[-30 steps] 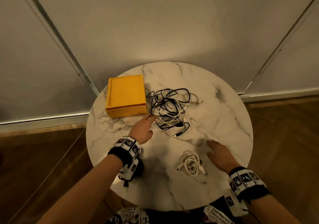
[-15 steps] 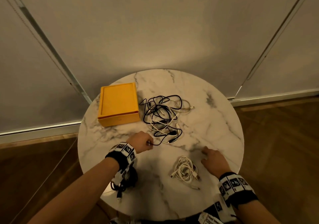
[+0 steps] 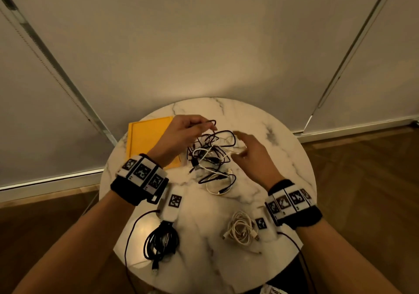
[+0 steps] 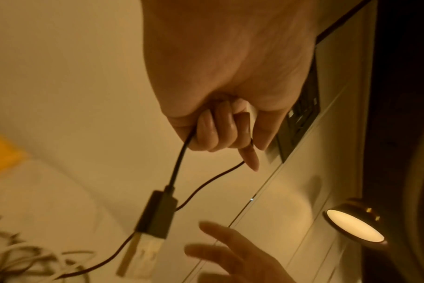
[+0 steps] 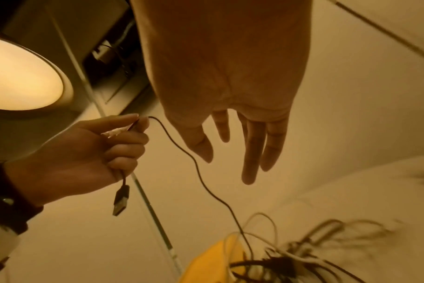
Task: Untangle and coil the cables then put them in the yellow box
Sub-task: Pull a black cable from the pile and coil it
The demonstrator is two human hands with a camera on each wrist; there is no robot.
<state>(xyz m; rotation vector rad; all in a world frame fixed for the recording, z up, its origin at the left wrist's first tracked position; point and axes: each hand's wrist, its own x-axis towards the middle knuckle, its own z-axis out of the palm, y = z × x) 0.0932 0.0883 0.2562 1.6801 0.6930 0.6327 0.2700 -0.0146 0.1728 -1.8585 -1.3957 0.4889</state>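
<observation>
1. Left hand [image 3: 181, 132], low at the tangle's near edge half a second ago, now raised at centre frame over the flat yellow box [image 3: 145, 141], fingers [image 4: 207, 132] curled round a thin black cable [image 5: 201, 176] with its USB plug [image 5: 121, 201] dangling below the fist.
2. Right hand [image 3: 251, 155], flat on the desk beside the white coil before, now lifted to the right of the tangle, fingers [image 5: 254, 153] straight and spread, holding nothing.
3. Meaning, as a judgement: one black lead being drawn free of the knot, right hand about to steady or strip the rest.
4. Tangle of black and white cables [image 3: 213, 157] in the middle of the round white marble desk [image 3: 283, 157], loops crossed and knotted, partly pulled upward toward the left hand.
5. Two finished bundles lower in the frame: a coiled black cable [image 3: 162, 241] at lower left, a coiled white cable [image 3: 240, 228] at lower right.
6. Yellow box at the left of the desk, lid apparently closed, nothing in it yet as far as visible.
</observation>
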